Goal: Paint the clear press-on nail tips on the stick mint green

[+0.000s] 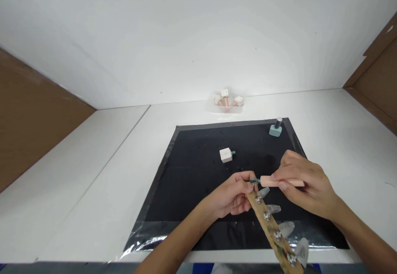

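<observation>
My left hand (234, 193) pinches the far end of a wooden strip (263, 220), which slants down toward the table's front edge. Clear false nail tips (287, 228) stick out from the strip's right side on small metal clips. Between the fingers of my right hand (305, 181) is a nail polish brush (281, 181) with a pink handle. Its dark green tip reaches the strip's far end by my left fingertips, where the nail is mostly hidden. A white nail polish bottle (226, 155) with a green neck lies on its side, uncapped, beyond my hands.
A black mat (192, 166) covers the middle of the white table (102, 174). A pale teal bottle (275, 130) with a dark cap stands at its back right corner. Behind the mat, a clear plastic box (214, 108) holds several pink-capped white bottles. Brown panels flank the table.
</observation>
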{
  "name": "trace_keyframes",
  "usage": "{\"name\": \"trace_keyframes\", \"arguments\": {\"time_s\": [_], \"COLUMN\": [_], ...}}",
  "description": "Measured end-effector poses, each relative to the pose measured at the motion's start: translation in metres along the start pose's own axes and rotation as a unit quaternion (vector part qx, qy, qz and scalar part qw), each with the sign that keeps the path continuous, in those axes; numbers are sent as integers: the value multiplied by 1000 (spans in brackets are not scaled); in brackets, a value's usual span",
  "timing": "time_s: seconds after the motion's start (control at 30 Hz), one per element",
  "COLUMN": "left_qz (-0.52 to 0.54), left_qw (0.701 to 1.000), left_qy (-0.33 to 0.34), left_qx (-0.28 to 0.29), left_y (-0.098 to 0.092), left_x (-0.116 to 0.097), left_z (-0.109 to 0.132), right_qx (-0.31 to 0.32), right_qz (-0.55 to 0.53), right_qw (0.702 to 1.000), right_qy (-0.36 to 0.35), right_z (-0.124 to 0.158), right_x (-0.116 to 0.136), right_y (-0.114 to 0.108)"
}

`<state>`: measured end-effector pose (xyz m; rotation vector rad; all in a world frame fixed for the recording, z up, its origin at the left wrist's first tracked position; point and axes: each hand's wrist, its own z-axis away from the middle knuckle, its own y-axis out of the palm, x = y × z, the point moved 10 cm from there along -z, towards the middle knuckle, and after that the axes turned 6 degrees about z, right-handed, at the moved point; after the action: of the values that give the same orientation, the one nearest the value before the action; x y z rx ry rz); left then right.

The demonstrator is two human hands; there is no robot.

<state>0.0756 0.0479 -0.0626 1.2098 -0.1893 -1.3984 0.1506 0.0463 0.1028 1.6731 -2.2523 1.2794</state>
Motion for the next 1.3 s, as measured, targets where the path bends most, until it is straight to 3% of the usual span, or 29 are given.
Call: {"name": "trace_keyframes", "arguments": {"time_s": [0.23,0.83,1.03,1.3], "left_qz": [-14,2,1,5], "left_qw": [1000,1000,1000,999], "left_qy": [-3,0,-7,-3], "left_qx": [20,21,23,51], "left_y": [0,3,3,6], "left_x": [3,1,3,5], "left_z": [0,0,1,2], "right_qx": [-28,10,-30,-14], "right_qz": [-26,-1,-48,-71], "right_qw": [998,1000,997,991], "right_qy": [42,-4,49,111], "right_z": [4,0,6,8], "right_x": [-9,2,-12,-24], "right_y": [-7,5,-5,-2]}}
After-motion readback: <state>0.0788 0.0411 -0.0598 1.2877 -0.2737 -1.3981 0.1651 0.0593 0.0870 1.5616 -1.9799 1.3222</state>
